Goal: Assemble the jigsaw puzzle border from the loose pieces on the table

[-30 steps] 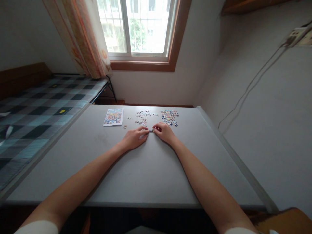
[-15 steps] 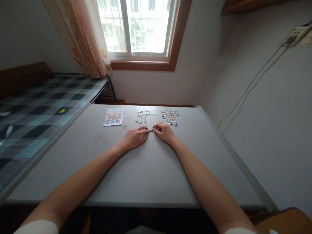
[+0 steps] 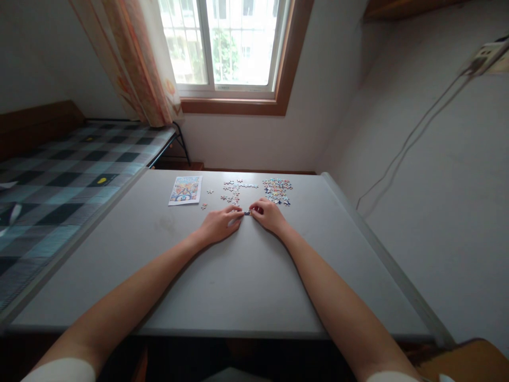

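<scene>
Toward the desk's (image 3: 246,286) far edge, a dark jigsaw strip (image 3: 247,213) lies between loosely curled left hand (image 3: 218,225) and right hand (image 3: 269,215) fingertips; whether pinched, I can't tell.

I see the left arm (image 3: 149,276) and right arm (image 3: 330,281) angled inward, left grip (image 3: 220,224) and right grip (image 3: 269,215) nearly meeting, fingers (image 3: 259,203) bent.

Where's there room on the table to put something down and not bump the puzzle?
The biggest bare patch of gray table is between the left forearm and right forearm. There's also room right of the right forearm, and left of the left forearm below the picture sheet. It's crowded at the far middle: jigsaw-piece pile, other jigsaw pieces, left hand, right hand.
</scene>
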`<action>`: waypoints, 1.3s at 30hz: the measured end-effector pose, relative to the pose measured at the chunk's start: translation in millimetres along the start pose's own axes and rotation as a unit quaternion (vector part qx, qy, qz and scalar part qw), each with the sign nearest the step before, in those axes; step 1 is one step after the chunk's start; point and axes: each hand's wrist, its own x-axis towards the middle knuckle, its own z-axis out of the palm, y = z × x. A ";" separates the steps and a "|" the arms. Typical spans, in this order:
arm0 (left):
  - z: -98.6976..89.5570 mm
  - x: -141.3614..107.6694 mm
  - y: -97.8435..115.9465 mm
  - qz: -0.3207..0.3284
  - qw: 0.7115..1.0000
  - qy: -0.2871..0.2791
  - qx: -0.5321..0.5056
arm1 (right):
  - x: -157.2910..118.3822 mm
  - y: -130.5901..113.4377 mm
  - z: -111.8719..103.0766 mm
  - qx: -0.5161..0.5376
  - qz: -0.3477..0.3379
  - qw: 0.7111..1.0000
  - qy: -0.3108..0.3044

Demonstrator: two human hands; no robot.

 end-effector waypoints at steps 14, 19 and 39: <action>0.0 0.0 0.0 -0.001 1.000 -0.006 0.006 | -0.2 0.0 1.1 -0.010 -0.009 1.000 0.002; 0.8 0.0 -0.6 0.002 1.000 -0.007 0.007 | -0.1 0.1 1.7 -0.013 -0.010 1.000 -0.007; 1.7 0.0 -0.6 0.001 1.000 0.002 0.006 | 0.9 1.3 2.7 0.013 0.001 0.999 0.048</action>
